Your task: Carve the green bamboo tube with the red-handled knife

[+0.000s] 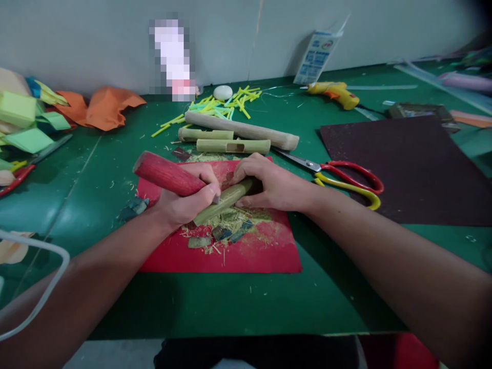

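Observation:
My left hand (188, 197) is closed round a carving tool with a thick red wooden handle (165, 173); its blade is mostly hidden at the fingertips, against a green bamboo tube (223, 202). Wrapped over the far end of that tube, my right hand (265, 182) pins it at a slant on a red sheet (219, 261). Shavings and dark bamboo chips (200, 242) lie around the tube. Just beyond the hands rest a bamboo piece with a rectangular slot (211, 146), a second cut piece (200, 135) and a longer pale bamboo stick (246, 129).
Red-and-yellow-handled scissors (346, 179) lie by my right forearm, near a dark sheet (407, 174). A yellow glue gun (334, 95) sits at the back. Yellow-green straw pieces (215, 107), orange crumpled paper (105, 107) and green paper blocks (28, 136) are further left.

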{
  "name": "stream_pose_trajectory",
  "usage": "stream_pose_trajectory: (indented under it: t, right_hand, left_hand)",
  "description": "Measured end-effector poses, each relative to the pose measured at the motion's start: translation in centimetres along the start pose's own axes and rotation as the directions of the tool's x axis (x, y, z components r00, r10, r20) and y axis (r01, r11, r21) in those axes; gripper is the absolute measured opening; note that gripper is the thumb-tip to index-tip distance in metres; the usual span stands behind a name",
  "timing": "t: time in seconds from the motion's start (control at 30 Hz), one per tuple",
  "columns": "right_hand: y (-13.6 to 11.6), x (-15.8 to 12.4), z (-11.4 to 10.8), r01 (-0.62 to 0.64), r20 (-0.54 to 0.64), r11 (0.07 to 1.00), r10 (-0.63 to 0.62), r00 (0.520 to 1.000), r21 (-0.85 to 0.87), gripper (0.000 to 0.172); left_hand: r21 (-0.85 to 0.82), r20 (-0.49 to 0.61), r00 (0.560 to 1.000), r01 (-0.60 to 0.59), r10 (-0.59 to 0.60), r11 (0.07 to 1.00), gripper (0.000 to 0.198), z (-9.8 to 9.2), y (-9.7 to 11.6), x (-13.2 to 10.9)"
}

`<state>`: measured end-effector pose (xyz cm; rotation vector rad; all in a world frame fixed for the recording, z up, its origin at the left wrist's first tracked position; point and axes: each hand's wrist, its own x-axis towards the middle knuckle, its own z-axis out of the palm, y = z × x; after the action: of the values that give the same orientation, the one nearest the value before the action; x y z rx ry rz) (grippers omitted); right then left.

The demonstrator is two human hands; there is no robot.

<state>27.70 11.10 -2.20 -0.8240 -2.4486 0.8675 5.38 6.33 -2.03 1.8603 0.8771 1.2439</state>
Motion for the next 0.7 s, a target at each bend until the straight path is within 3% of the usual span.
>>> stream_pose_trajectory:
  t: [0.07,0.2,0.4,0.5,0.6,0.7]
  right_hand:
    - [0.1,0.0,0.0,0.007,-0.004,1.0,-0.007,1.0,-0.004,0.025]
    - [0.5,0.1,-0.1,0.06,0.016,0.998,-0.06,0.998,-0.012,0.028]
    - [0.6,0.3,-0.3,0.113,0.048,0.993,-0.111,0.993,-0.04,0.027]
    - [0.6,0.4,-0.2,0.113,0.045,0.993,-0.111,0.993,-0.043,0.026]
    - [0.7,0.3,-0.2,0.113,0.039,0.992,-0.112,0.993,-0.046,0.025]
    - [0.8,0.3,-0.2,0.102,0.029,0.993,-0.101,0.995,-0.052,0.025]
  left_hand:
    - [0.095,0.013,1.0,-0.022,0.021,0.995,0.019,-0.3,0.5,0.0]
    - [0.237,0.147,0.989,-0.043,0.008,0.971,0.009,-0.9,2.0,0.3]
    - [0.391,0.136,0.989,0.003,-0.061,0.92,0.001,-1.1,3.0,0.2]
    - [0.439,0.154,0.988,-0.059,-0.01,0.897,0.006,-1.6,3.0,-0.9]
    - [0.403,0.235,0.969,-0.17,0.078,0.899,0.026,-2.6,3.2,-2.2]
    - [0.386,0.265,0.964,-0.13,0.026,0.913,0.037,-3.3,3.6,-3.2]
